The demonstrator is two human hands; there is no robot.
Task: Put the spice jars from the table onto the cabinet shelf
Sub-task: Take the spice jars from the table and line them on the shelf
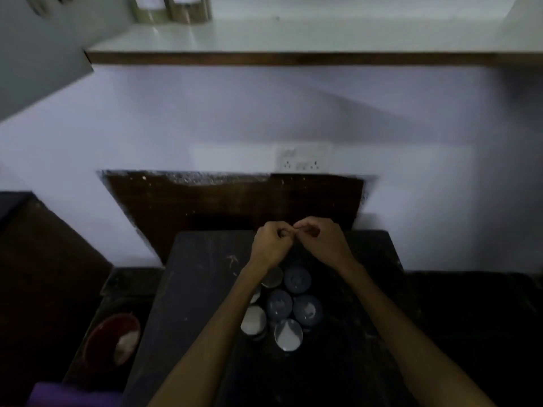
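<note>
where labels might show, none is readable; jars (289, 306) stand upright, lids up, clustered on table (191, 274). left hand (271, 245) and right hand (321, 242) curled, fingertips touching, holding nothing visible.

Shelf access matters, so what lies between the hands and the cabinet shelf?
In the head view, only bare wall and a socket plate separate the hands from the cabinet shelf.

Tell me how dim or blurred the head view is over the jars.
Head view: very dim; the dark table swallows the cluster of round-lidded spice jars, only pale lids catching light. Both hands look soft-edged. The white cabinet shelf is brighter, its two jars blurred; edges bow from wide-angle distortion.
</note>
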